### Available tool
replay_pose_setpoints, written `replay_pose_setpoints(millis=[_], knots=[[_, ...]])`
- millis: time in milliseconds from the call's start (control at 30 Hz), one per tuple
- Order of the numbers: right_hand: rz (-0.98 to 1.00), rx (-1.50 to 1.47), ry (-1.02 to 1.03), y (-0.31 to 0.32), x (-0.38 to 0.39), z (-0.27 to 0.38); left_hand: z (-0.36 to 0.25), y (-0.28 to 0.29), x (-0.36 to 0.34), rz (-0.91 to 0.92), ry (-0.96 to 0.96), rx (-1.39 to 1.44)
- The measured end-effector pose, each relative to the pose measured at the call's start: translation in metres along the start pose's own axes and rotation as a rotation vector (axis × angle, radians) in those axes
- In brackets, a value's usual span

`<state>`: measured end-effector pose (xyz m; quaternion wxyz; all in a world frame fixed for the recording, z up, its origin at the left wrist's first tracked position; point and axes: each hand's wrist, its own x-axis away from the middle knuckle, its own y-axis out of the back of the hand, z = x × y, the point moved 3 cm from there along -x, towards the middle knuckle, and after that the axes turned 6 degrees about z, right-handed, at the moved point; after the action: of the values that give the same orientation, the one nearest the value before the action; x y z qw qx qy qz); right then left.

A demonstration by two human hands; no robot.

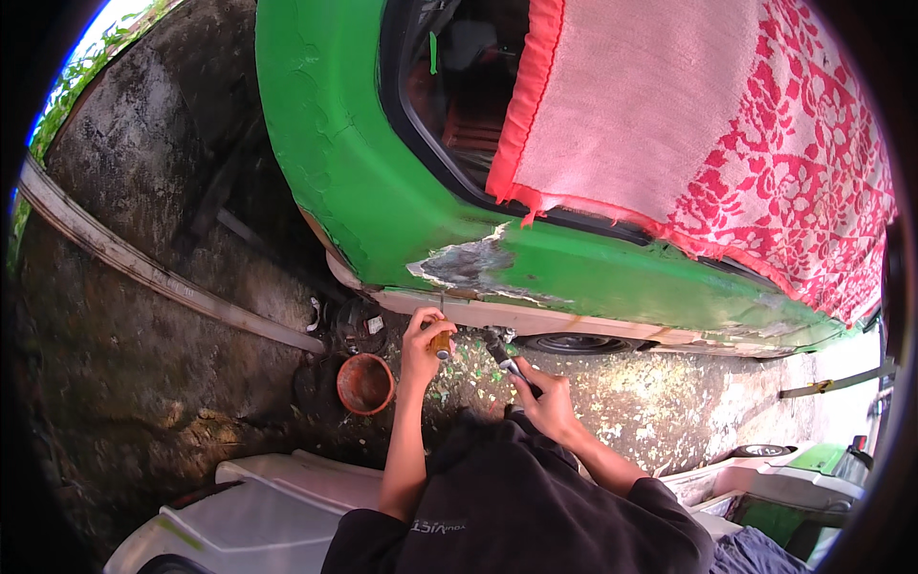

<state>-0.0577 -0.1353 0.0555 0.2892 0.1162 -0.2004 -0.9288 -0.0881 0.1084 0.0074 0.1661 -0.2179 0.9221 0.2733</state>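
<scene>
Across the upper middle of the view lies a green car body, its lower sill pale and running just above the floor. A stained concrete wall rises on the left, and white-and-green vehicle panels fill the lower left corner, close behind the person. A red-and-white floral towel drapes over the car's upper right, hiding much of the window and roof. A long metal rail slants down from the left edge, ending near a dark vessel whose contents I cannot make out. A scraped patch, grey and jagged, breaks the green paint above the sill, and a dark wheel shows beneath the body. Just below the dark vessel sits a round terracotta pot, open side up, its reddish inner wall in sight. The right hand has its fingers wrapped round a hammer, head toward the other hand. The left hand pinches an amber-handled tool, its thin shaft pointing up to the sill below the scraped patch; whether the tip touches, I cannot tell. Pale and green flakes litter the floor.
</scene>
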Motion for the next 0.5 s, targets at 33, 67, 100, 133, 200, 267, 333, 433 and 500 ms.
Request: replay_pose_setpoints(millis=[33, 67, 100, 133, 200, 267, 333, 433, 500], knots=[[-0.010, -0.033, -0.037, 0.001, 0.000, -0.006, 0.002, -0.002, 0.005, -0.020, 0.029, -0.001], [-0.016, 0.008, -0.066, 0.000, -0.002, -0.016, 0.005, -0.002, 0.009, -0.039, 0.057, -0.004], [0.003, 0.013, -0.104, 0.001, -0.004, -0.023, 0.007, -0.002, 0.014, -0.059, 0.085, -0.008], [0.023, 0.018, -0.141, 0.003, -0.008, -0.030, 0.008, -0.002, 0.018, -0.050, 0.110, -0.016], [0.028, -0.013, -0.179, 0.003, -0.014, -0.045, 0.018, -0.009, 0.031, -0.093, 0.233, 0.225], [0.046, -0.034, -0.206, 0.009, -0.021, -0.047, 0.021, -0.016, 0.045, -0.119, 0.362, 0.426], [0.099, -0.029, -0.239, 0.020, -0.029, -0.045, 0.019, -0.021, 0.057, -0.111, 0.498, 0.331], [0.170, -0.053, -0.235, 0.030, -0.041, -0.059, 0.012, -0.024, 0.065, -0.103, 0.473, 0.041], [0.222, -0.051, -0.188, 0.038, -0.050, -0.072, -0.005, -0.031, 0.066, -0.140, 0.464, -0.095]])
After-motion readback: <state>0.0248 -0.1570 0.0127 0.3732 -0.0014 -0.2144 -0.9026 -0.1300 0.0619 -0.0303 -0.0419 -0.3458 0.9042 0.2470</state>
